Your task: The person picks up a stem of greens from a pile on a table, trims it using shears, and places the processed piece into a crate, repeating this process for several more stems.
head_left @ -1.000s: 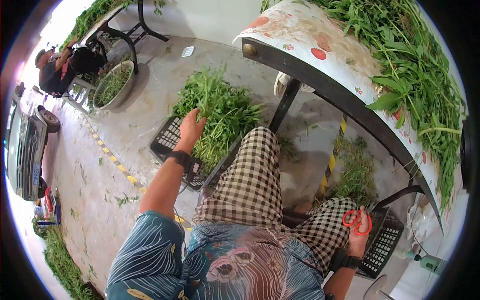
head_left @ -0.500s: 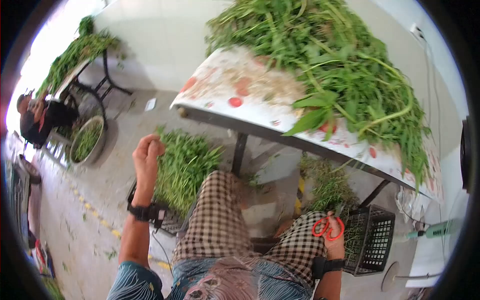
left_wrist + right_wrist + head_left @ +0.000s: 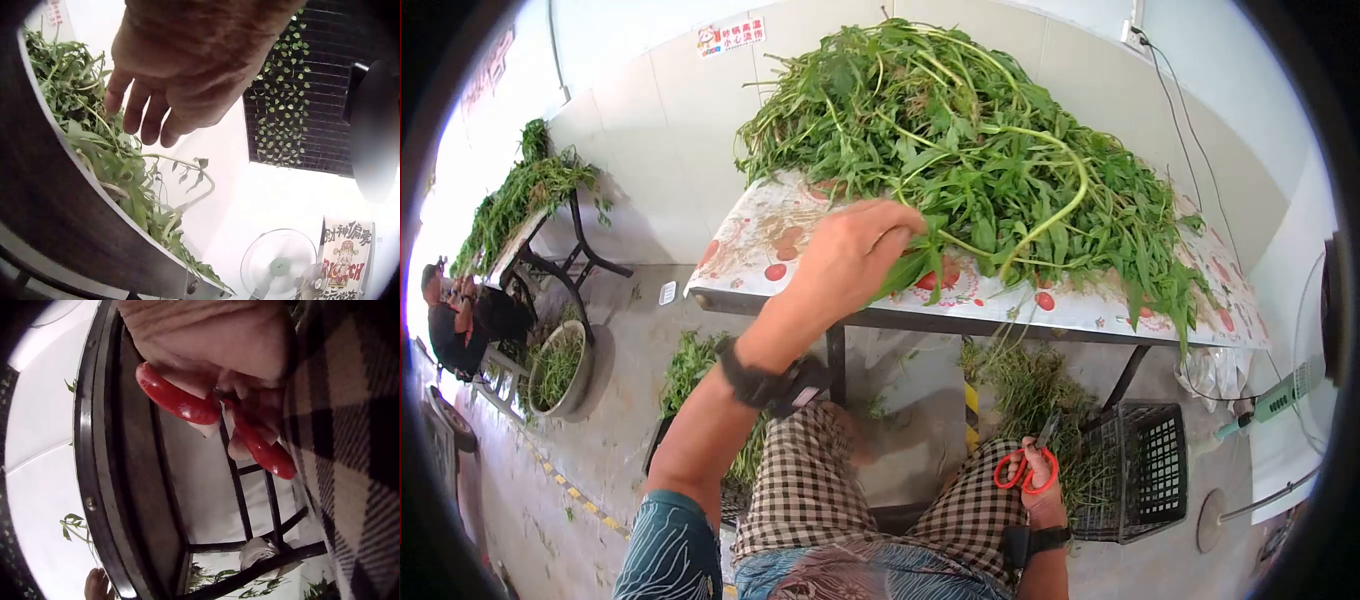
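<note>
My left hand (image 3: 865, 245) reaches over the front edge of the table, its fingertips right at a leafy green stem (image 3: 935, 255) of the large plant heap (image 3: 1000, 150). Nothing shows between its loosely bent fingers (image 3: 150, 122) in the left wrist view. Low at the right, beside my knee, my right hand (image 3: 1041, 490) holds a pair of scissors (image 3: 1052, 462) with red handles, blades pointing up and away from me. Both red loops also show in the right wrist view, against the palm and fingers.
The table (image 3: 750, 240) wears a flowered cloth. Under it lie loose cut stems (image 3: 1030, 385). A black crate (image 3: 1155, 470) stands at my right, and leafy greens (image 3: 690, 370) fill another at my left. Further left are a round tub (image 3: 560, 375) and a seated person (image 3: 450, 315).
My left hand has left the greens in the left crate and moved up and right to the table heap. The view has tilted up. The right hand keeps holding the scissors by the knee.
</note>
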Action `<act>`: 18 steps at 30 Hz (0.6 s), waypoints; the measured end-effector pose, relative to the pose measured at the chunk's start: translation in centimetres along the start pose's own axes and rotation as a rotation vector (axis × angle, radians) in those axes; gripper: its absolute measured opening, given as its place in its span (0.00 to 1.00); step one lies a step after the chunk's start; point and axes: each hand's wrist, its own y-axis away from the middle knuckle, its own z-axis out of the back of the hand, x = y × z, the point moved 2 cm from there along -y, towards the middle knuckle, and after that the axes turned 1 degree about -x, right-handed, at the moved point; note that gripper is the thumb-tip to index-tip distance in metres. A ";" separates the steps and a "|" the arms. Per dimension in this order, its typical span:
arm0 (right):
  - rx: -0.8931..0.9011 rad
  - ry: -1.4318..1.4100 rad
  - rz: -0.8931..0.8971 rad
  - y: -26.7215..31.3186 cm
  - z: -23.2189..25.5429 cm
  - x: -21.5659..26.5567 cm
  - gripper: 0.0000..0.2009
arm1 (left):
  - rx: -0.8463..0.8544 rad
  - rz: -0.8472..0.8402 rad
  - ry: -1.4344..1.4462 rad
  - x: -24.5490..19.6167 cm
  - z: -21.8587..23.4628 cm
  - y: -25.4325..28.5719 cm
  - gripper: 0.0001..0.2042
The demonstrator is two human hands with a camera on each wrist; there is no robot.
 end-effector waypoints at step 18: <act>-0.008 -0.099 0.023 0.0 1.1 -0.2 0.13 | 0.115 -0.269 -0.265 -2.8 0.4 2.1 0.04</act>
